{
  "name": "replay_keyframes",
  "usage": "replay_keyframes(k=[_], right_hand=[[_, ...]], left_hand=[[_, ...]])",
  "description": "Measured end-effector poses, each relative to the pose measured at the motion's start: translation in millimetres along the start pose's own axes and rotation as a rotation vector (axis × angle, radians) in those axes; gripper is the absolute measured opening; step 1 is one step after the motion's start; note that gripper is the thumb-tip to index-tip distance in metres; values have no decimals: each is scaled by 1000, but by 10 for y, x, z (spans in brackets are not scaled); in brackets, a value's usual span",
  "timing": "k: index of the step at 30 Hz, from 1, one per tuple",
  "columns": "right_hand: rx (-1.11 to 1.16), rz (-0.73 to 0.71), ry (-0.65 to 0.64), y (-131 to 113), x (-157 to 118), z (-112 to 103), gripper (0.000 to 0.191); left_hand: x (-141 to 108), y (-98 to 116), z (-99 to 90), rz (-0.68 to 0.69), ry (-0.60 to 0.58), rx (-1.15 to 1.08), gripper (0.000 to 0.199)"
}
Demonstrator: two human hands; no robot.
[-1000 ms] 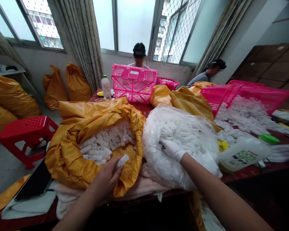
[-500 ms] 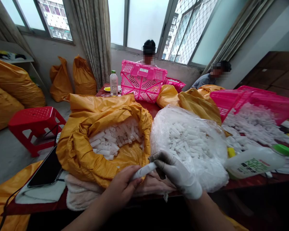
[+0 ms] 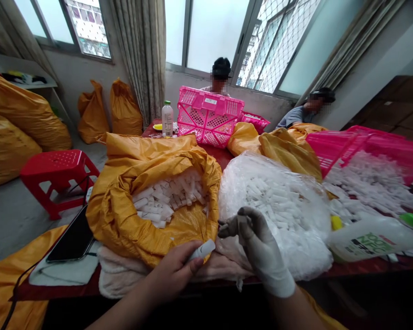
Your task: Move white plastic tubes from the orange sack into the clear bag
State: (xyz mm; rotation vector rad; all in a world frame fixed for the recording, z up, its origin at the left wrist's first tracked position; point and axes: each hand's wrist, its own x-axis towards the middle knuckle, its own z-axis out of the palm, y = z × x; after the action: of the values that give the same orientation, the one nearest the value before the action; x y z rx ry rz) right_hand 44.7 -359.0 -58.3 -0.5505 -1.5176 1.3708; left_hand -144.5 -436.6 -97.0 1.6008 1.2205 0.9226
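My bare left hand (image 3: 177,266) is closed round a white tube (image 3: 205,249), whose end points up and right. My right hand (image 3: 261,247), in a pale glove with darkened fingertips, is apart from the tube, its fingers curled together around a small whitish piece that is hard to make out. Behind my left hand an open orange sack (image 3: 124,220) holds many short white tubes (image 3: 154,206). Beyond my right hand lies a clear plastic bag (image 3: 234,183) full of similar tubes. A pink cloth (image 3: 120,270) lies under the sack.
A phone (image 3: 70,238) rests on a white cloth (image 3: 62,272) at left, near a red stool (image 3: 55,165). At right are a large bottle (image 3: 368,240), loose tubes and pink baskets (image 3: 333,144). Another pink basket (image 3: 209,114) and two people are behind.
My right hand has come away from the tube, and its fingers are now curled upward. My left hand still holds the tube. The view has shifted slightly.
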Motion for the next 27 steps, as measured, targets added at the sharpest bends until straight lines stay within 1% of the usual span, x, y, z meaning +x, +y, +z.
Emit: replay_keyframes(k=[1,2,3,5,6,8,9,10,11,12,14,15,16,17,18,20,21,22,23,24,27], right_hand=[[139,-2,88,45,17,95,15],[249,16,147,89,26,201,12],[333,44,184,132,24,309,11],[427,90,214,220,-22,491,10],[444,99,217,266,-62,549,10],[427,89,211,359,-154,581,12],[379,85,198,401,-193,561,14],[303,75,191,435,-222,525,16],[205,52,202,458,-239,481,17],[91,21,239,468,-243,435,17],[-121,-58,370,455,-225,359,17],[-178,-92,422,437,-208,334,16],[-198,-99,446,419,-190,318,15],[-186,-76,446,403,-172,310,15],[-152,-36,430,393,-156,308,15],[-61,64,408,389,-133,315,18],[-22,104,418,392,-125,321,21],[5,129,431,397,-120,328,23],[19,140,440,401,-118,334,24],[20,142,450,406,-119,339,25],[-29,135,484,442,-146,360,27]], left_hand=[[10,-4,33,13,9,-26,37],[19,-12,74,29,18,-64,37],[27,-25,125,43,23,-124,37],[37,-64,241,23,18,-347,41],[38,-88,299,-18,-1,-494,45],[34,-132,388,-116,-66,-769,53],[31,-144,410,-146,-86,-853,55],[28,-147,413,-153,-82,-886,55],[27,-138,400,-140,-55,-865,53],[26,-118,373,-112,-13,-794,51],[29,-58,302,-37,77,-549,43],[32,-28,271,3,108,-418,39],[36,-4,249,30,126,-311,37],[40,10,239,44,134,-248,36],[45,12,241,43,132,-240,37],[54,-12,269,7,99,-334,43],[56,-31,284,-15,78,-386,46],[55,-48,296,-29,64,-408,47],[53,-60,299,-33,65,-382,47],[51,-64,294,-29,81,-308,45],[60,-34,249,-4,152,8,39]])
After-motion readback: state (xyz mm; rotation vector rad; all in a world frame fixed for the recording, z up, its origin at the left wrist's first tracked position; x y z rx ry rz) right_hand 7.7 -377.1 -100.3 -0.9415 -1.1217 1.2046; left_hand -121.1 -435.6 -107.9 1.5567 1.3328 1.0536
